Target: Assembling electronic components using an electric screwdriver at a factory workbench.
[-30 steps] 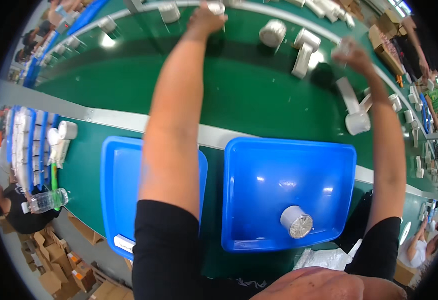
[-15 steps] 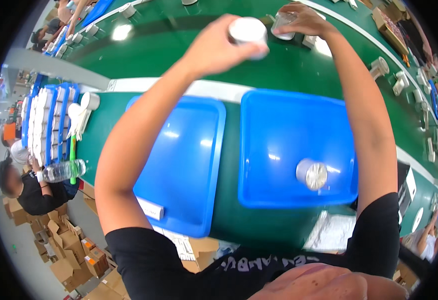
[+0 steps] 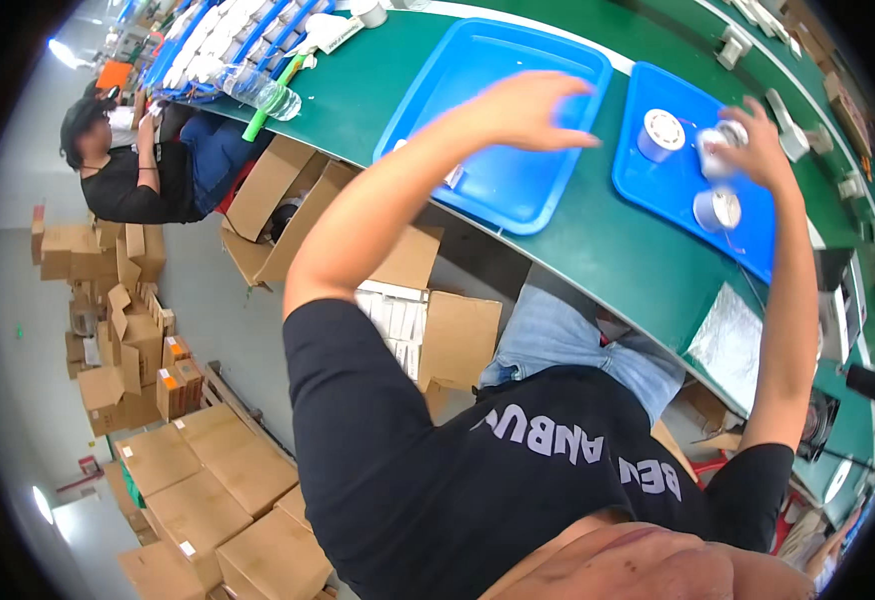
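My left hand is over the blue tray on the left, holding nothing, its fingers and thumb apart. At the right-hand blue tray, my right hand curls its thumb and fingers about a white cylindrical housing, blurred by motion. Another white cylindrical housing, its round end with a ring of marks facing up, stands to the left of that hand. Nearer to me lies a third housing with a silvery end and a thin wire beside it.
A green worktable bears both trays. At the far left are stacked blue trays of white parts, a clear bottle and a green-handled tool. A seated co-worker is beyond. An open carton stands below; silvery sheeting lies right.
The view has swung, showing more floor and my lap. Both hands have come back from the far green surface. My left hand has let go of its white housing; another now stands in the right tray.
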A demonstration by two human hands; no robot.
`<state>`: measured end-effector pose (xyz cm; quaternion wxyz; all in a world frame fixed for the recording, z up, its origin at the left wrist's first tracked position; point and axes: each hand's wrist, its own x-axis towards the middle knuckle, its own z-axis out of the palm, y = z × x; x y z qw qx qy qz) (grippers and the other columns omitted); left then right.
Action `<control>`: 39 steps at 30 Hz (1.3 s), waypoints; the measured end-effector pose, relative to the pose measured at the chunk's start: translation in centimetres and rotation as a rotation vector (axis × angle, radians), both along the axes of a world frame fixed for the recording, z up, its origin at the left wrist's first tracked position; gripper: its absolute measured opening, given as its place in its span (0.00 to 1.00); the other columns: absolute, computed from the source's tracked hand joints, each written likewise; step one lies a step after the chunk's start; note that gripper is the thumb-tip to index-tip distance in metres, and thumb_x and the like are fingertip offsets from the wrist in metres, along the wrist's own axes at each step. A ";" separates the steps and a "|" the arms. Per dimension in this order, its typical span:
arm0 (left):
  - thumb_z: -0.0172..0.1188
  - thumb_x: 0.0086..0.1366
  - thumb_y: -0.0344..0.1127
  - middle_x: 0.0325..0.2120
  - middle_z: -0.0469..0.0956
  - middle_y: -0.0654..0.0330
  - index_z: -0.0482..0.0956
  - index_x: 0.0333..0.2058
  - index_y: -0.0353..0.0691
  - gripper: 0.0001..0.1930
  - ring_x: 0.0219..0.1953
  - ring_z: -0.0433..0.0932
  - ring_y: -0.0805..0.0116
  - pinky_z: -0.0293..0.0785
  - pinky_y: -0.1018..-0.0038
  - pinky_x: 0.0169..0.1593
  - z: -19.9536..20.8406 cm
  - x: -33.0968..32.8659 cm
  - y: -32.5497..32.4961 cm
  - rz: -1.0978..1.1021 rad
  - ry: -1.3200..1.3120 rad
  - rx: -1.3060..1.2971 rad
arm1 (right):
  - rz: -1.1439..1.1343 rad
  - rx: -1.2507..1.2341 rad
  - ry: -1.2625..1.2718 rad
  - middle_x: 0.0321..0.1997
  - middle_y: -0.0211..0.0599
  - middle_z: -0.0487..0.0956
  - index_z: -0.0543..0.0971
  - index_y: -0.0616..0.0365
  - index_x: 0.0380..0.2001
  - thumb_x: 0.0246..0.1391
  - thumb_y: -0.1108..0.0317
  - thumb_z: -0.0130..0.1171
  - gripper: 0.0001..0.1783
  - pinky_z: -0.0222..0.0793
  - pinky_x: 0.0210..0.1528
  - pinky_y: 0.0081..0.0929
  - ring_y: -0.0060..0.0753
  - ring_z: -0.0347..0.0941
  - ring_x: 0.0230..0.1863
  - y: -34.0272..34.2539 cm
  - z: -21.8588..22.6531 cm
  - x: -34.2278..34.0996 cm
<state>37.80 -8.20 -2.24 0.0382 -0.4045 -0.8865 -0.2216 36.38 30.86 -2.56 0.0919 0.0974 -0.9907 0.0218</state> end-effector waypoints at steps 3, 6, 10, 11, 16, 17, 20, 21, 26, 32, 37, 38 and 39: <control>0.68 0.54 0.59 0.55 0.74 0.48 0.75 0.57 0.46 0.35 0.57 0.73 0.49 0.69 0.61 0.61 -0.4 3.5 -10.2 0.225 -0.162 -0.312 | 0.322 -0.349 0.272 0.55 0.49 0.77 0.79 0.57 0.50 0.51 0.60 0.68 0.24 0.71 0.57 0.37 0.47 0.76 0.54 -6.8 3.7 3.5; 0.71 0.53 0.55 0.51 0.77 0.49 0.81 0.47 0.49 0.26 0.53 0.75 0.49 0.72 0.60 0.56 -3.9 5.3 -14.6 0.386 -0.220 -0.368 | 0.680 -1.076 -0.031 0.46 0.44 0.82 0.79 0.62 0.48 0.54 0.70 0.65 0.18 0.75 0.52 0.32 0.38 0.80 0.49 -14.3 7.9 9.8; 0.73 0.51 0.50 0.40 0.80 0.54 0.82 0.39 0.45 0.20 0.47 0.76 0.50 0.73 0.57 0.51 -2.6 5.6 -10.1 0.410 -0.395 -0.117 | 1.185 -1.028 -0.076 0.42 0.42 0.83 0.82 0.60 0.39 0.54 0.65 0.61 0.12 0.76 0.45 0.35 0.41 0.82 0.40 -16.3 17.4 21.8; 0.73 0.51 0.49 0.38 0.80 0.54 0.82 0.38 0.44 0.19 0.43 0.77 0.51 0.74 0.59 0.49 -3.3 6.1 -11.4 0.334 -0.236 -0.171 | 1.343 -0.912 -0.427 0.42 0.38 0.84 0.84 0.56 0.35 0.57 0.62 0.59 0.10 0.77 0.44 0.35 0.40 0.82 0.40 -15.7 20.0 23.3; 0.71 0.55 0.46 0.31 0.80 0.53 0.81 0.32 0.40 0.16 0.34 0.79 0.53 0.75 0.63 0.40 -4.9 6.1 -13.4 0.288 -0.184 -0.040 | 1.062 -1.207 0.268 0.43 0.37 0.84 0.84 0.51 0.34 0.58 0.62 0.57 0.10 0.76 0.40 0.31 0.38 0.81 0.42 -15.2 18.4 30.7; 0.68 0.58 0.45 0.26 0.79 0.54 0.79 0.29 0.38 0.15 0.30 0.78 0.51 0.73 0.62 0.36 -4.3 6.7 -12.0 0.371 -0.249 -0.030 | 1.061 -1.185 0.342 0.43 0.38 0.84 0.84 0.51 0.33 0.58 0.63 0.57 0.09 0.76 0.39 0.31 0.38 0.81 0.42 -14.7 18.2 30.8; 0.64 0.61 0.42 0.22 0.76 0.53 0.77 0.26 0.36 0.14 0.26 0.76 0.51 0.71 0.61 0.32 -6.1 6.2 -12.7 0.376 -0.002 -0.054 | 1.101 -1.127 0.538 0.42 0.38 0.84 0.84 0.51 0.33 0.58 0.64 0.57 0.09 0.76 0.38 0.31 0.38 0.81 0.42 -13.3 17.1 30.8; 0.64 0.61 0.42 0.22 0.76 0.53 0.77 0.26 0.36 0.14 0.26 0.76 0.51 0.71 0.61 0.32 -6.2 5.5 -12.9 0.356 -0.008 -0.056 | 1.109 -1.105 0.599 0.42 0.38 0.84 0.84 0.51 0.33 0.57 0.64 0.57 0.08 0.76 0.38 0.31 0.38 0.81 0.42 -12.8 16.7 30.8; 0.46 0.74 0.38 0.19 0.73 0.60 0.75 0.23 0.35 0.21 0.21 0.70 0.69 0.65 0.69 0.26 -3.3 7.2 -6.6 0.224 -0.229 0.516 | 1.157 -0.981 0.727 0.41 0.42 0.84 0.84 0.52 0.35 0.54 0.70 0.58 0.08 0.75 0.35 0.30 0.40 0.80 0.40 -9.8 11.4 28.0; 0.26 0.78 0.46 0.24 0.76 0.54 0.77 0.21 0.35 0.35 0.28 0.71 0.65 0.68 0.70 0.38 -2.4 16.6 12.5 -0.145 -0.509 1.109 | 0.403 -1.025 0.304 0.46 0.46 0.80 0.79 0.62 0.47 0.48 0.69 0.71 0.21 0.75 0.47 0.33 0.47 0.79 0.43 -11.1 -2.2 25.2; 0.31 0.78 0.44 0.25 0.76 0.56 0.77 0.25 0.34 0.30 0.33 0.72 0.68 0.68 0.70 0.38 -3.2 16.8 18.5 -0.200 -0.714 0.996 | 0.207 -1.488 -0.092 0.47 0.39 0.79 0.78 0.65 0.45 0.51 0.74 0.68 0.18 0.73 0.45 0.24 0.29 0.77 0.43 -6.7 -7.0 27.2; 0.31 0.78 0.44 0.25 0.76 0.56 0.77 0.25 0.34 0.30 0.33 0.72 0.68 0.68 0.70 0.38 -3.4 16.3 19.3 -0.203 -0.728 0.989 | 0.192 -1.494 -0.132 0.48 0.38 0.79 0.78 0.64 0.45 0.50 0.73 0.69 0.18 0.73 0.45 0.24 0.28 0.76 0.42 -6.0 -7.4 27.6; 0.38 0.77 0.44 0.29 0.76 0.55 0.77 0.30 0.34 0.24 0.35 0.73 0.67 0.68 0.70 0.40 -3.2 15.1 19.9 -0.176 -0.619 0.937 | 0.181 -1.494 -0.126 0.48 0.38 0.79 0.78 0.64 0.45 0.50 0.73 0.69 0.18 0.73 0.45 0.24 0.28 0.76 0.42 -5.5 -7.8 28.0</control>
